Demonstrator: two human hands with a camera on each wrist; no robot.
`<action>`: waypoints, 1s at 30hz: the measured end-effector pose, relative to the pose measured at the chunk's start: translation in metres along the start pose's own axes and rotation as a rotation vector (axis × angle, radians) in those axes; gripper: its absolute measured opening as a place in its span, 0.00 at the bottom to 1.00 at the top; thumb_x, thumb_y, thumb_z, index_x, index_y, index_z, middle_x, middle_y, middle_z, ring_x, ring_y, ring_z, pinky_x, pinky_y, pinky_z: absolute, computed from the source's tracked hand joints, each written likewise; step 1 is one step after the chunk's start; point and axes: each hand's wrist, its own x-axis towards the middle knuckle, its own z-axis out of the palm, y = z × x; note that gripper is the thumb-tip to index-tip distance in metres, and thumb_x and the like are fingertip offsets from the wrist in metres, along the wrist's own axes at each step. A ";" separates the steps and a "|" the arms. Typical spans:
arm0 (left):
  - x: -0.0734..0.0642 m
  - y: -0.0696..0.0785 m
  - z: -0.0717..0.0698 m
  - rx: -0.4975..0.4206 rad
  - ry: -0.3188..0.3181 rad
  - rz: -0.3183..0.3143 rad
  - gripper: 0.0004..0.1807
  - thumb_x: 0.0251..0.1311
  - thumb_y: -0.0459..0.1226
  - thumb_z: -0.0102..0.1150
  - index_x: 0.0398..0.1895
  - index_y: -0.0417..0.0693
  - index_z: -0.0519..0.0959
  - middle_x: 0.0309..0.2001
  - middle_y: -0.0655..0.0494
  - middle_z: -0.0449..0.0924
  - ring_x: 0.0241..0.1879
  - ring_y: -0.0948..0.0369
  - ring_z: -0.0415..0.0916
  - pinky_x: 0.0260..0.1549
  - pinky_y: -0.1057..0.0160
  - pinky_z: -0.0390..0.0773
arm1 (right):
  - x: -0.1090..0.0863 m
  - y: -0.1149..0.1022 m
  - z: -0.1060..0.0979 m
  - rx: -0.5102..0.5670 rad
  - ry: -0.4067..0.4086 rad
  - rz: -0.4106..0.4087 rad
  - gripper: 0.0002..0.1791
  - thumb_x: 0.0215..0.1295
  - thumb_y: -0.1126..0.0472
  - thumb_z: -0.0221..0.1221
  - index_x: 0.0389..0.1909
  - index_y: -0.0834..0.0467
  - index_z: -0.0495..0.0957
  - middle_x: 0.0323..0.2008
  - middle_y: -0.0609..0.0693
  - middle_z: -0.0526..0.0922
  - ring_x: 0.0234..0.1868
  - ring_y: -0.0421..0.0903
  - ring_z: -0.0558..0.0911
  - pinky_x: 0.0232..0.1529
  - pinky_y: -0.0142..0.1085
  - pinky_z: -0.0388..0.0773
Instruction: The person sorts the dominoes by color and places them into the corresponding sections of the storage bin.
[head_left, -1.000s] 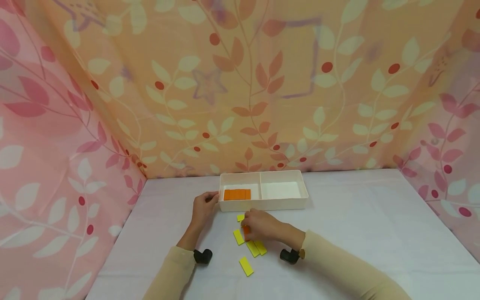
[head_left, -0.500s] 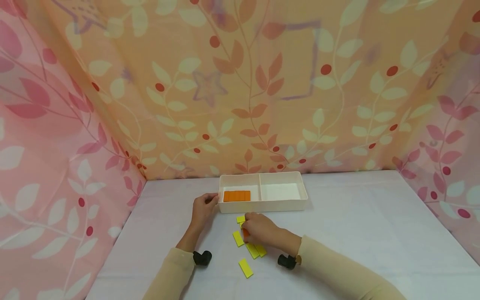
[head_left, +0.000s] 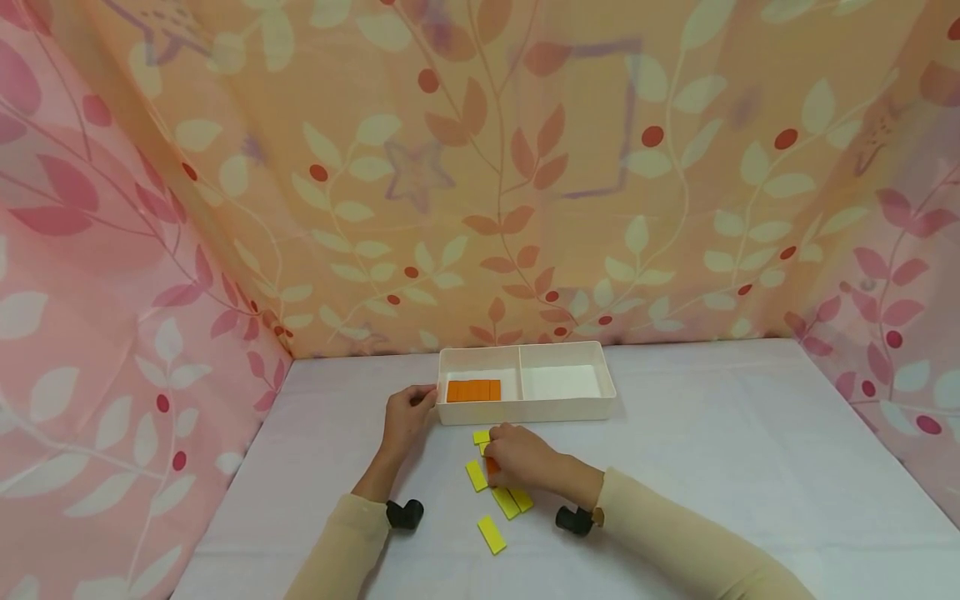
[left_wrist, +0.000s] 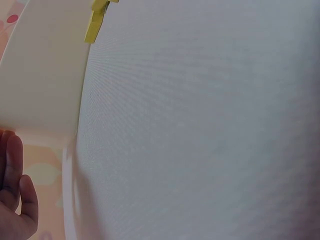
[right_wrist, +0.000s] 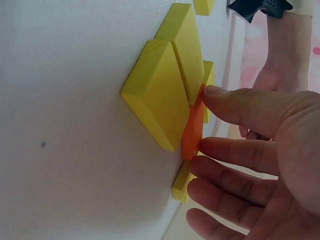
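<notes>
My right hand pinches an orange block between thumb and index finger, one at each end, among the yellow blocks. In the right wrist view two yellow blocks lie against it, and others show behind. Another yellow block lies nearer in the head view. My left hand touches the left end of the white two-compartment box; its fingers look fairly straight against the wall in the left wrist view. Several orange blocks lie in a row in the left compartment.
A white cloth covers the table, and a patterned curtain stands right behind the box. More patterned cloth hangs at the left side. Black wrist cameras sit on both wrists. The right compartment's white floor shows bare.
The right hand has shifted very slightly toward the left, its thumb and finger still at the orange block. The left hand stays at the box's end.
</notes>
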 end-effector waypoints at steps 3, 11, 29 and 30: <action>-0.001 0.001 0.000 -0.001 0.000 0.003 0.14 0.65 0.39 0.58 0.48 0.38 0.83 0.46 0.44 0.85 0.42 0.56 0.78 0.43 0.67 0.81 | 0.000 -0.001 0.000 0.003 -0.012 0.015 0.15 0.53 0.48 0.70 0.38 0.53 0.86 0.31 0.43 0.75 0.33 0.39 0.67 0.36 0.28 0.69; -0.001 0.000 0.000 -0.028 0.011 0.025 0.13 0.64 0.37 0.59 0.46 0.37 0.83 0.44 0.42 0.85 0.38 0.57 0.77 0.36 0.75 0.77 | -0.001 -0.005 -0.001 -0.024 -0.034 0.034 0.16 0.50 0.48 0.72 0.38 0.52 0.86 0.32 0.43 0.76 0.33 0.39 0.67 0.35 0.28 0.69; 0.001 0.000 0.002 -0.015 0.012 0.021 0.13 0.64 0.36 0.59 0.46 0.37 0.84 0.44 0.42 0.85 0.40 0.56 0.78 0.38 0.74 0.78 | 0.000 -0.002 -0.002 -0.030 -0.055 0.007 0.17 0.50 0.47 0.72 0.37 0.53 0.85 0.30 0.43 0.76 0.32 0.39 0.67 0.33 0.27 0.68; 0.002 0.000 0.002 -0.014 0.013 0.022 0.13 0.64 0.36 0.59 0.46 0.37 0.84 0.44 0.42 0.85 0.40 0.56 0.78 0.38 0.74 0.78 | 0.000 -0.001 -0.002 -0.029 -0.058 0.005 0.17 0.50 0.47 0.72 0.37 0.53 0.85 0.30 0.43 0.75 0.32 0.39 0.67 0.33 0.27 0.68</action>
